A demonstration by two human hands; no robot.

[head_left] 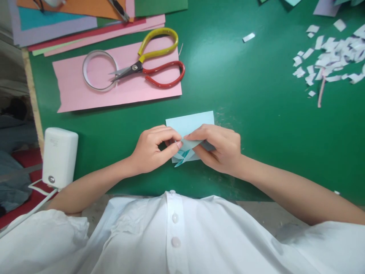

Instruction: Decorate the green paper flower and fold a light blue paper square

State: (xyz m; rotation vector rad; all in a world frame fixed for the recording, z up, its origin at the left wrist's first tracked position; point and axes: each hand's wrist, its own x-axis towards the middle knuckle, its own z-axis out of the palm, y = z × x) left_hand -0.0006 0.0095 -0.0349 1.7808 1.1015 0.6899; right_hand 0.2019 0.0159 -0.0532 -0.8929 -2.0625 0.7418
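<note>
Between my two hands is a folded light-blue paper piece with darker teal parts at its lower end. My left hand pinches its left side between thumb and fingers. Thumb and fingers of my right hand grip its right side, and the two hands nearly meet at the top. Under the piece lies a flat light-blue paper sheet, its far part showing beyond my fingers. My fingers hide some of the folds.
Scissors with one yellow and one red handle lie on pink paper, beside a tape roll. Coloured sheets are stacked at the far left. White paper scraps are heaped at the far right. A white power bank stands left.
</note>
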